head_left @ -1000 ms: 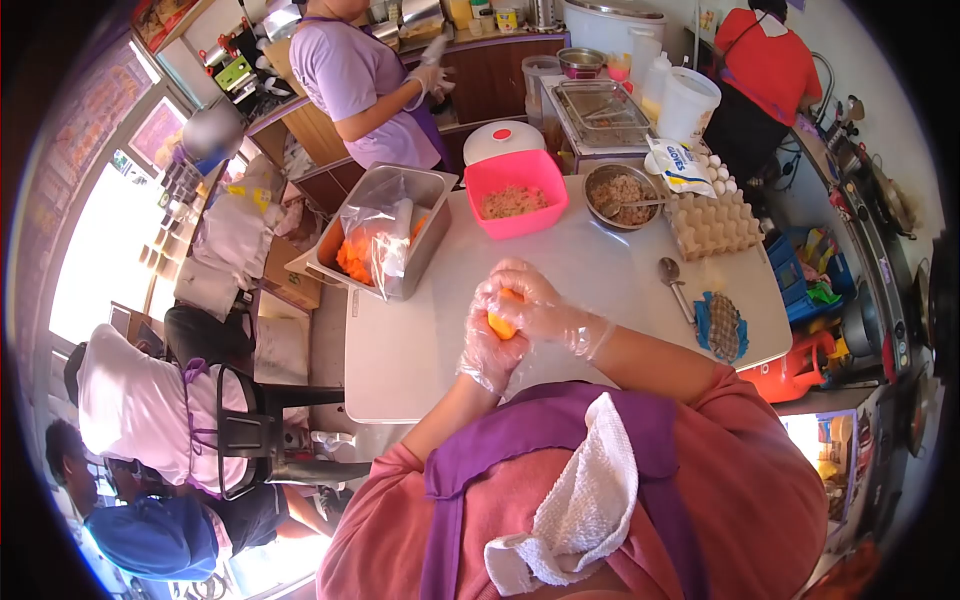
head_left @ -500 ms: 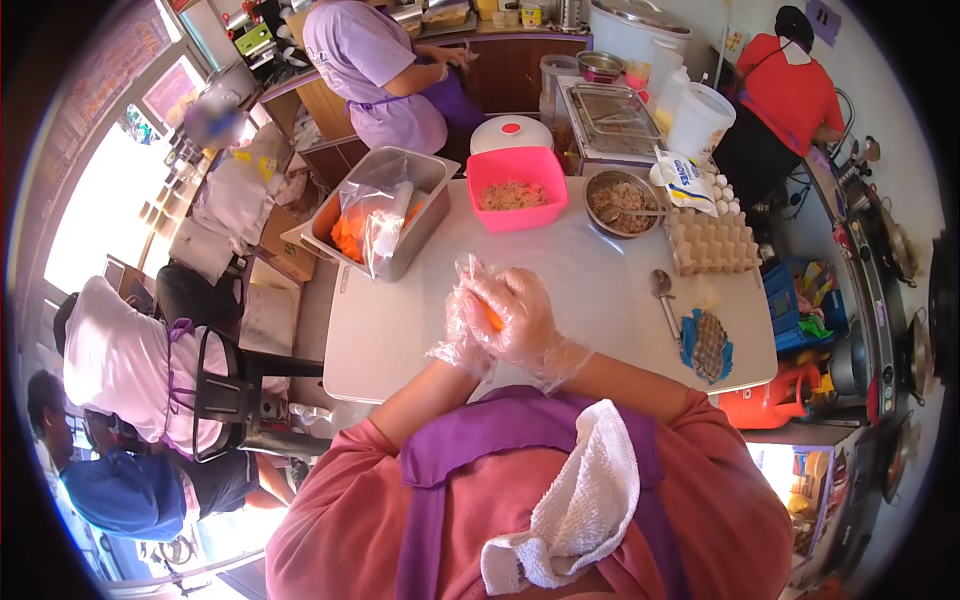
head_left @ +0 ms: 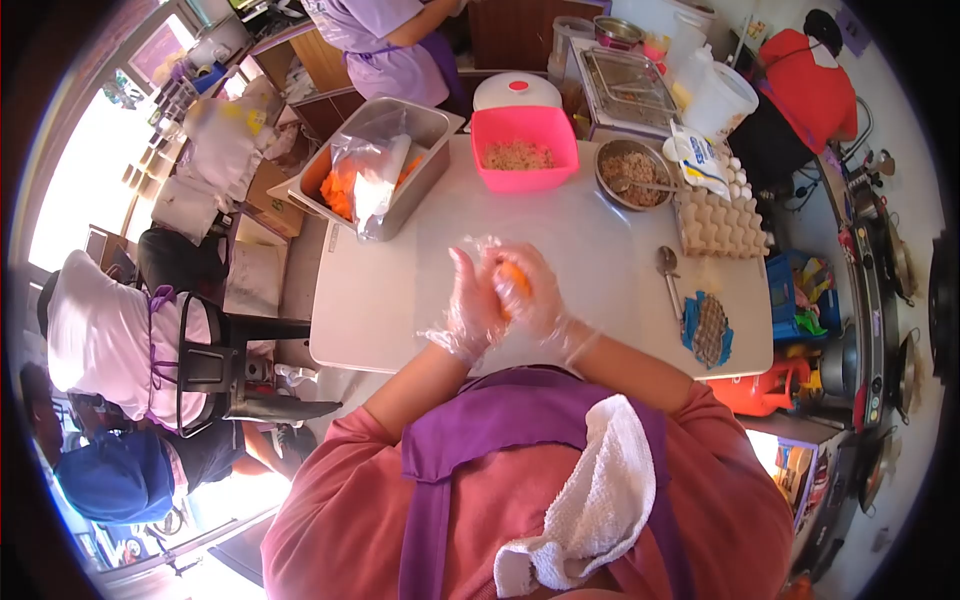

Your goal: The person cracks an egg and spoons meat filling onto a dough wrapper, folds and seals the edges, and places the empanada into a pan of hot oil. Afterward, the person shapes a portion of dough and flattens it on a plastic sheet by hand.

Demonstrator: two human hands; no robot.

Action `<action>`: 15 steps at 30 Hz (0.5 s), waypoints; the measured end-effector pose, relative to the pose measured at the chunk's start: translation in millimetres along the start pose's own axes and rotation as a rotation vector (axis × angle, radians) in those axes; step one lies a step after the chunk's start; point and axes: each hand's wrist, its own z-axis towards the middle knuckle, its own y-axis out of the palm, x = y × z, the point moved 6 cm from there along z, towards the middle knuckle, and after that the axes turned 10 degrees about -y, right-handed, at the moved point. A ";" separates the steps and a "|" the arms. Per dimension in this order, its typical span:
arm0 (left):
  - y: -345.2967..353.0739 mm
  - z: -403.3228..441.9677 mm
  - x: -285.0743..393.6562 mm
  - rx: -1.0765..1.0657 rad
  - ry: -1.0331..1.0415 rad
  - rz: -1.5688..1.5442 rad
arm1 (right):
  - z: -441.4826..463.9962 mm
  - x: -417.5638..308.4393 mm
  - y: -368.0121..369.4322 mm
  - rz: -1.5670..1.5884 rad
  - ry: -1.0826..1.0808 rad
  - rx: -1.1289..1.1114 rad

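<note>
Above the table's near half, my two hands meet in clear plastic gloves. My right hand [head_left: 540,300] is closed around a soft-looking orange lump [head_left: 515,277], which shows between its fingers. My left hand [head_left: 472,305] is cupped against the lump's other side, its thumb pointing up and its other fingers partly hidden. Ahead of them stands a pink tub [head_left: 525,178] with a crumbly brownish filling. To the left, a steel pan [head_left: 425,175] holds orange pieces and a clear plastic bag [head_left: 375,175].
A steel bowl [head_left: 604,190] of brown filling with a spoon stands at the right, near an egg tray [head_left: 720,225] and eggs [head_left: 738,180]. A metal scoop [head_left: 668,265] and a blue-edged cloth [head_left: 708,330] lie closer. Other people [head_left: 385,50] are around the room.
My hands have loosened from a tight clasp: the left thumb has lifted, and more of the orange lump shows. The view has shifted, so the table's things sit higher.
</note>
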 end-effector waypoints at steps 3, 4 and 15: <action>6.4 1.4 21.8 0.200 0.121 -0.190 | -6.7 72.1 -15.9 0.847 0.593 0.190; -7.1 -2.3 39.0 0.271 0.176 -0.119 | -3.2 94.6 -29.0 0.877 0.694 0.327; -127.5 -16.7 21.0 0.554 -0.098 1.153 | -75.5 195.7 -3.6 -0.674 0.500 -0.531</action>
